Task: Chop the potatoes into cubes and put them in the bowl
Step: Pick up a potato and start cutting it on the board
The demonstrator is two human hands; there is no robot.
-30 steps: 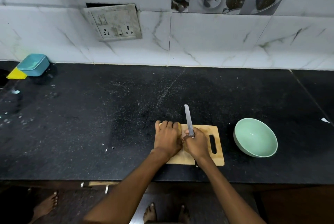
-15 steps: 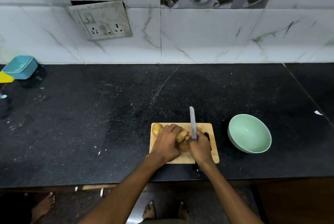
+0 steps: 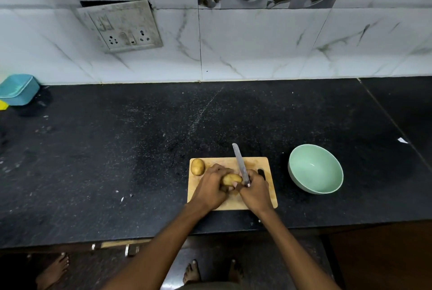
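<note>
On black counter (image 3: 117,149): board (image 3: 233,203) | left fingers (image 3: 218,170) hold potato (image 3: 231,179) | right fingers (image 3: 253,178) grip knife (image 3: 239,161)

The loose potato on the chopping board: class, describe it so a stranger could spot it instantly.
Start at the black counter and find the wooden chopping board left of the green bowl. The loose potato lies whole in the board's far left corner. Unlike the other potato, which the left hand grips beside the knife, nothing touches it.

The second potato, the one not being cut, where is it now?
In the head view, the loose potato lies at the cutting board's far left corner, just left of the left hand.
</note>
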